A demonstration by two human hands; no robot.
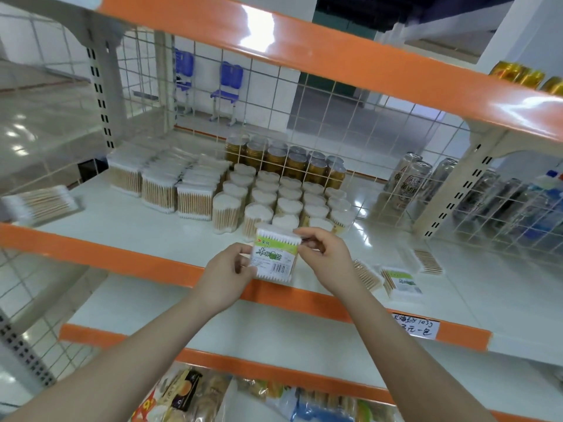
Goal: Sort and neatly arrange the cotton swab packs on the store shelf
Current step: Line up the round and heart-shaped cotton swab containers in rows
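Both hands clamp one flat swab pack (275,256) above the shelf's (128,214) front edge: left hand (227,274) on its side, right hand (324,254) pinching the top corner. It looks light, crinkly and slippery, so the side edges seem the safest hold.

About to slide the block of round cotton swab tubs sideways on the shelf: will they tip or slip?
Round tubs look tall and narrow, so a high push may topple them. Clear plastic on the glossy shelf should slide easily. Probably light; packed together, they may scatter.
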